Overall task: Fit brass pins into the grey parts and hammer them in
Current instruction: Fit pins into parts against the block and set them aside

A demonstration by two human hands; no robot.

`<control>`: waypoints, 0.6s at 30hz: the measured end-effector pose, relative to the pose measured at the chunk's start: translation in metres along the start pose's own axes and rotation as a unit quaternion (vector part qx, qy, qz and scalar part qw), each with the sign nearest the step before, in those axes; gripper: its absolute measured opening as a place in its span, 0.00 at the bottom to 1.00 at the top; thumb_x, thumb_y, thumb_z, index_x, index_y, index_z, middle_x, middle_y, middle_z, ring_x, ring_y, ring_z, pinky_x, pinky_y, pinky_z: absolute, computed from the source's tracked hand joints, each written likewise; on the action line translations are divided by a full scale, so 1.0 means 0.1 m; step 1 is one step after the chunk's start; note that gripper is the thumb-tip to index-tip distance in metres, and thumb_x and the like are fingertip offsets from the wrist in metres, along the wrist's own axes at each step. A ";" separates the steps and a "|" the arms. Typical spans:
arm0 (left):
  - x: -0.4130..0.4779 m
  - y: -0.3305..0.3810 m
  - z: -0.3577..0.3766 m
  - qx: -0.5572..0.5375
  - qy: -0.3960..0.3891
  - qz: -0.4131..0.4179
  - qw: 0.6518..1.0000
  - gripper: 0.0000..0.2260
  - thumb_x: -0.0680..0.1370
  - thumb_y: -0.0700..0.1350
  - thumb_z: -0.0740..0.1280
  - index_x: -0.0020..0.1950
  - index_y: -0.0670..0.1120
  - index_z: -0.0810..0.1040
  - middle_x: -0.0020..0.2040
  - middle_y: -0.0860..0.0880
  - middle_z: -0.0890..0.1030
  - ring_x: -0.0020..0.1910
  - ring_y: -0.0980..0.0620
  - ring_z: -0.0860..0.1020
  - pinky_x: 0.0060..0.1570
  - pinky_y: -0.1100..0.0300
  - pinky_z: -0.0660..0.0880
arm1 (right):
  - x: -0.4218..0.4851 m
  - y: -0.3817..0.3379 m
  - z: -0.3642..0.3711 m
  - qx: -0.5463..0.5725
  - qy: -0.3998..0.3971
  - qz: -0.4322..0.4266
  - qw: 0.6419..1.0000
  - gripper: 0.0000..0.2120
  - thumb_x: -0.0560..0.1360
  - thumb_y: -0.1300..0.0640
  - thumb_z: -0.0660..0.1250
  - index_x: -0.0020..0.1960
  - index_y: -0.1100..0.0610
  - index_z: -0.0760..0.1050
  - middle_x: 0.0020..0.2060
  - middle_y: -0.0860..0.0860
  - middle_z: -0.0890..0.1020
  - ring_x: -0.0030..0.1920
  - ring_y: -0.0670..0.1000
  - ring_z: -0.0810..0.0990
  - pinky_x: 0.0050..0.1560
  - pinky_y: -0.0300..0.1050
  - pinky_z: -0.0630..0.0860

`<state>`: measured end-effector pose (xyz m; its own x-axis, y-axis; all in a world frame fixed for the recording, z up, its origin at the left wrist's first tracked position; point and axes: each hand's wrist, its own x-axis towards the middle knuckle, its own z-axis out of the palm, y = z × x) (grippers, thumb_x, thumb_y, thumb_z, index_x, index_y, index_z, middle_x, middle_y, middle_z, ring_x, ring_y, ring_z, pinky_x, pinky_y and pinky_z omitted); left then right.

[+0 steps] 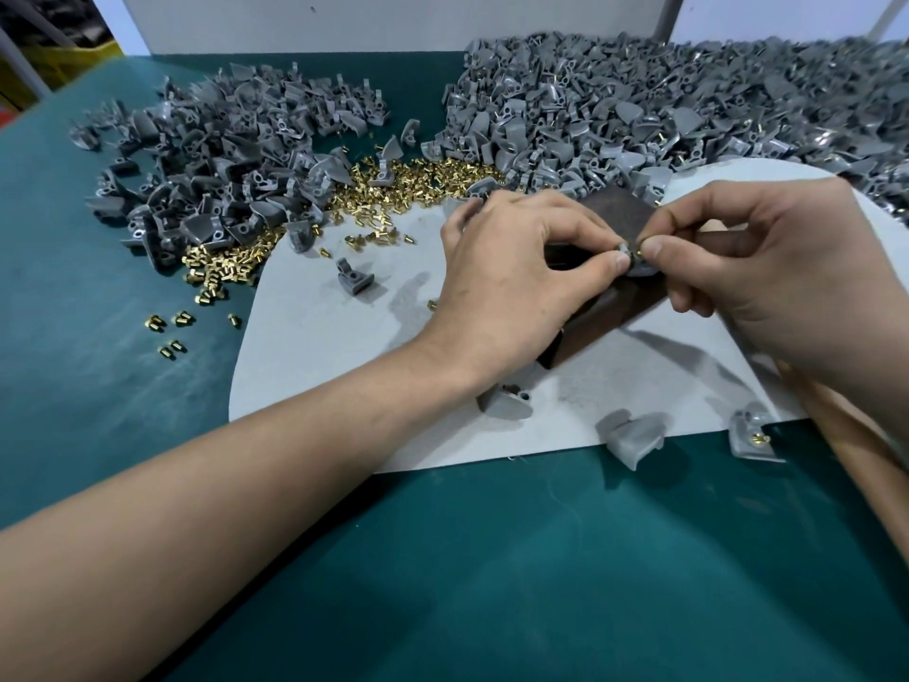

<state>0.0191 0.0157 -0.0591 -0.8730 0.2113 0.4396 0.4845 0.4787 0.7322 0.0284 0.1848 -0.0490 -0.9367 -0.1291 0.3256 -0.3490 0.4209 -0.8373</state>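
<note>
Left hand pinching a small grey plastic part, right hand pinching a short brass pin against it, a worker fits the pair above a dark brown rectangular block. Insertion appears under way; next, the pin needs seating squarely before hammering.

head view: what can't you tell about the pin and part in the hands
In the head view:
- Brass pin: tiny, pinched by the right hand; whether it is seated cannot be told.
- Grey part: mostly covered by left hand fingertips.
- Dark block: both hands hide its middle.
- Right pile: blurred, cut by the right edge.
</note>
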 end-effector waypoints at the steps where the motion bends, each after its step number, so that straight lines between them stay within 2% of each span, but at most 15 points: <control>1: 0.00 0.00 0.00 -0.003 -0.001 -0.001 1.000 0.01 0.73 0.48 0.73 0.43 0.53 0.84 0.44 0.61 0.80 0.54 0.56 0.76 0.67 0.45 0.62 | -0.01 -0.01 -0.01 0.006 -0.003 0.002 1.000 0.07 0.73 0.66 0.69 0.39 0.57 0.78 0.22 0.51 0.76 0.21 0.43 0.70 0.25 0.30 0.68; 5: 0.00 -0.01 0.00 -0.008 -0.004 -0.002 1.000 0.01 0.73 0.48 0.73 0.43 0.54 0.84 0.44 0.61 0.80 0.54 0.56 0.76 0.66 0.45 0.64 | -0.01 -0.03 -0.06 0.034 -0.024 0.005 0.999 0.04 0.74 0.66 0.68 0.41 0.60 0.79 0.25 0.56 0.77 0.22 0.44 0.72 0.26 0.31 0.70; 9: 0.01 -0.01 0.00 -0.013 -0.006 -0.008 1.000 0.01 0.73 0.48 0.73 0.43 0.53 0.84 0.45 0.60 0.81 0.54 0.55 0.77 0.66 0.45 0.64 | 0.00 0.00 -0.13 0.057 -0.007 0.010 0.998 0.06 0.76 0.63 0.66 0.42 0.58 0.80 0.25 0.51 0.79 0.25 0.48 0.76 0.27 0.35 0.72; 13: 0.01 -0.01 0.00 -0.031 -0.007 -0.022 0.999 0.01 0.73 0.47 0.73 0.43 0.52 0.84 0.44 0.59 0.81 0.54 0.54 0.77 0.66 0.45 0.65 | 0.05 0.04 -0.24 0.064 0.028 0.036 0.997 0.06 0.74 0.59 0.65 0.43 0.58 0.80 0.26 0.50 0.77 0.26 0.50 0.76 0.26 0.37 0.71; 18: 0.01 0.00 0.00 -0.045 -0.010 -0.033 0.998 0.01 0.74 0.46 0.73 0.42 0.52 0.85 0.44 0.59 0.82 0.54 0.53 0.78 0.65 0.44 0.67 | 0.06 0.03 -0.29 0.050 0.037 0.036 0.997 0.06 0.75 0.62 0.64 0.43 0.57 0.79 0.28 0.51 0.75 0.26 0.50 0.76 0.24 0.37 0.70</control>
<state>0.0184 0.0153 -0.0590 -0.9034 0.1998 0.3794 0.4288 0.4144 0.8028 0.0229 0.2116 -0.0363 -0.9557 -0.0332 0.2926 -0.2865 0.3337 -0.8981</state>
